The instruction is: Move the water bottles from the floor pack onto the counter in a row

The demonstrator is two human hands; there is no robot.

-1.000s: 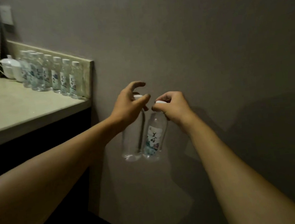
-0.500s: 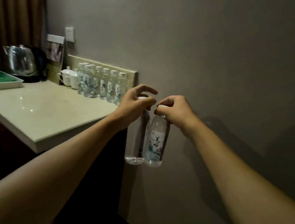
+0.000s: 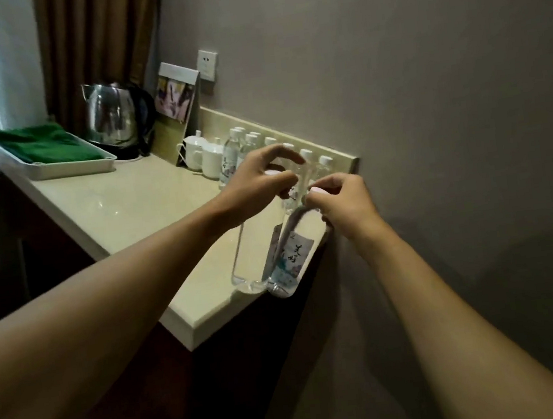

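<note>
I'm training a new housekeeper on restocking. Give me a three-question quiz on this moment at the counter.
1. True or false: each hand holds a bottle by its cap end.
2. Where does the row of bottles already on the counter stand? A) along the front edge B) along the back, by the wall C) in the tray
3. Fill in: the tray at the far end holds a folded ____ cloth.

Key
1. True: the left hand pinches the plain-sided bottle, the right hand the bottle showing its label.
2. B
3. green
</note>
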